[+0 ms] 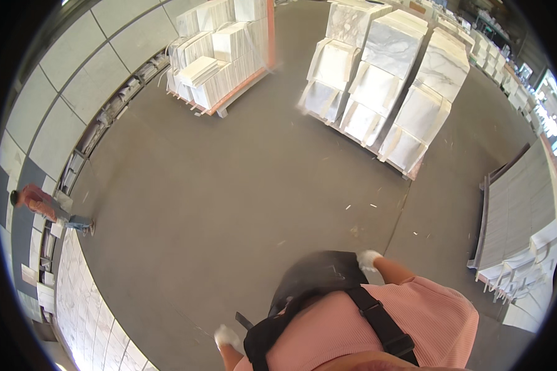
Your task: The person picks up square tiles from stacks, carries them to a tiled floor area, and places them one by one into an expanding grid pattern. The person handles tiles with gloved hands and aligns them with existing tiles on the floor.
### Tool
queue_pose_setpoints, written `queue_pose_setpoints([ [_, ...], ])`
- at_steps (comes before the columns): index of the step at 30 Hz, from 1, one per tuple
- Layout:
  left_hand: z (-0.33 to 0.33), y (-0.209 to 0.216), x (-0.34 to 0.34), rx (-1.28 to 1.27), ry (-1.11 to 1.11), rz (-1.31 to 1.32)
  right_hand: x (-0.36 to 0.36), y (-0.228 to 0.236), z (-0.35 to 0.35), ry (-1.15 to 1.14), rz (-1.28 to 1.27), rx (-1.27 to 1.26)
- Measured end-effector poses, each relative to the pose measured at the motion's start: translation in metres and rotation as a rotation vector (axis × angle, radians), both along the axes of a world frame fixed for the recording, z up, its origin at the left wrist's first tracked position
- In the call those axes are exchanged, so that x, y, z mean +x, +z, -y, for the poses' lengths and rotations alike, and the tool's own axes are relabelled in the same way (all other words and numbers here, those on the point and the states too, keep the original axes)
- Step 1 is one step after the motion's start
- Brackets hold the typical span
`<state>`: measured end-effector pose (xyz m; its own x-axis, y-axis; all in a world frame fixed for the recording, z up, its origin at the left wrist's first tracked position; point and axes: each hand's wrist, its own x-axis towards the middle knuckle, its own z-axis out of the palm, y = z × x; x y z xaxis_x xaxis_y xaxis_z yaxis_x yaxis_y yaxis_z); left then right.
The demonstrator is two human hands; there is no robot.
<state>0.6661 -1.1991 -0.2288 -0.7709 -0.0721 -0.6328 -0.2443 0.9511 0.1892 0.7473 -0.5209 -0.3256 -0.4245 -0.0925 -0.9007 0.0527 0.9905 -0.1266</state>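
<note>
My left hand [227, 336], in a white glove, hangs low at my left side, nearest to the grey floor. It touches nothing that I can see. My right hand [368, 260], also white-gloved, is beside the black item [319, 272] at my front; whether it touches that item, I cannot tell. The fingers of both hands are too small and blurred to make out. Black straps [380, 318] run over my pink ribbed shirt [334, 324].
Strapped stacks of white and grey-veined stone tiles [390, 43] stand on a pallet ahead right. Another loaded pallet [241, 89] is ahead left. Tile stacks [520, 216] line the right. A person [43, 204] stands at the left by panelled walls [83, 68].
</note>
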Motion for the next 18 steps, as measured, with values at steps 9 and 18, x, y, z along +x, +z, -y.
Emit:
queue_pose_setpoints([
  [9, -0.047, 0.022, -0.377, 0.793, 0.598, -0.379, -0.099, 0.005, 0.006, -0.111, 0.264, 0.089],
  [18, 0.038, -0.092, -0.403, 0.021, -0.555, -0.019, -0.651, 0.042, 0.028, 0.201, -0.64, -0.003],
])
